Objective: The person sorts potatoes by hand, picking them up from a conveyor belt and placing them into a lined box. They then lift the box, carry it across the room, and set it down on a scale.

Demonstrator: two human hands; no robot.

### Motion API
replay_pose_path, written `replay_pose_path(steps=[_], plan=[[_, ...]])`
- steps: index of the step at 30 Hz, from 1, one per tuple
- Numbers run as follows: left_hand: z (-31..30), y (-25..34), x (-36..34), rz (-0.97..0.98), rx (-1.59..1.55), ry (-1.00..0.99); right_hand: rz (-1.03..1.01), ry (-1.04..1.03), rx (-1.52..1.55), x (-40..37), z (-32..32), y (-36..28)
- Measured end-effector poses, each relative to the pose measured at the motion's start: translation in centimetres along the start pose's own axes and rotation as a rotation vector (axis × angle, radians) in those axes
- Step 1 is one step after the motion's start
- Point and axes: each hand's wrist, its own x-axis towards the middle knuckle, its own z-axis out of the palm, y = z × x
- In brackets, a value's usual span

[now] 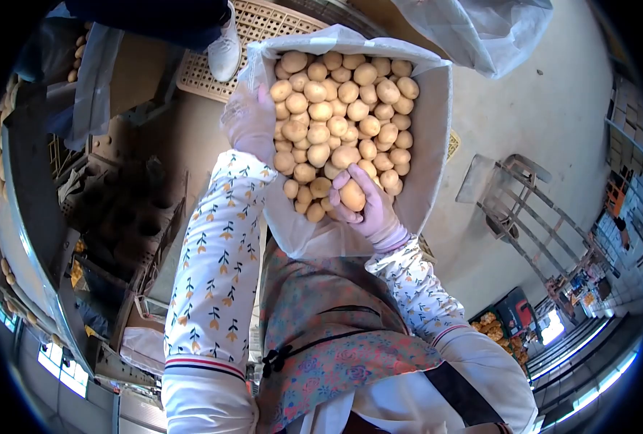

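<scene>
A box lined with white plastic [428, 137] stands in front of me, filled with many round, tan potatoes [337, 127]. Near its front side, my right hand [376, 217], in a pale purple glove, has its fingers closed around one potato [352, 195], just above the others. My left hand [249, 121], gloved the same way, is at the box's left rim, its fingers bent over the plastic-covered edge. Part of that hand's grip is hidden by the liner folds.
Beyond the box, another person's white shoe [224, 50] is on a beige plastic crate [263, 25]. A metal hand truck [534, 217] stands on the floor at right. At left runs a curved metal conveyor edge [28, 239] with potatoes. Clear plastic [487, 32] hangs at top right.
</scene>
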Motion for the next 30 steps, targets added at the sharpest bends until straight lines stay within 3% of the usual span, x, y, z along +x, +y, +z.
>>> replay_pose_path(steps=[3,5,8,10,12,15,16,20,23,24,26,28,30], plan=[[-0.7,0.9,-0.2,-0.017,0.002,0.004,0.054,0.521,-0.075,-1.7,-0.2,2.4],[-0.5,1.0,0.0,-0.024,0.027,0.033,0.013,0.638,-0.267,-1.6,-0.6,3.2],[-0.4,1.1,0.2,-0.046,0.039,-0.003,0.048,0.484,-0.252,-2.3,-0.4,2.2],[-0.4,0.9,0.2,-0.057,0.043,-0.010,-0.079,0.423,-0.657,-2.2,-0.1,1.9],[-0.7,1.1,0.3,-0.051,0.045,-0.020,0.048,0.462,-0.342,-2.0,-0.7,1.1],[-0.2,0.6,-0.1,-0.031,0.043,0.024,-0.136,0.701,0.169,-0.3,0.2,-0.8],[0.1,0.4,0.0,-0.019,0.041,0.052,-0.114,0.740,0.108,-1.2,-1.6,-0.9],[0.3,0.3,0.5,-0.031,0.066,0.011,0.039,0.920,-0.612,-4.4,-5.8,2.0],[-0.3,0.5,0.7,-0.062,0.085,-0.049,-0.179,0.863,-1.679,-4.0,-6.0,2.9],[-0.1,0.5,0.8,-0.071,0.096,-0.057,-0.163,0.794,-1.751,-3.2,-5.0,3.5],[-0.1,0.5,0.6,-0.043,0.087,-0.028,0.130,0.626,-2.104,-1.7,-2.3,6.6],[-0.4,0.9,0.6,-0.064,0.106,-0.054,0.264,0.451,-2.197,-1.6,-1.7,9.2],[-0.7,0.9,0.5,-0.065,0.109,-0.059,0.259,0.413,-2.037,-2.4,-1.1,10.6]])
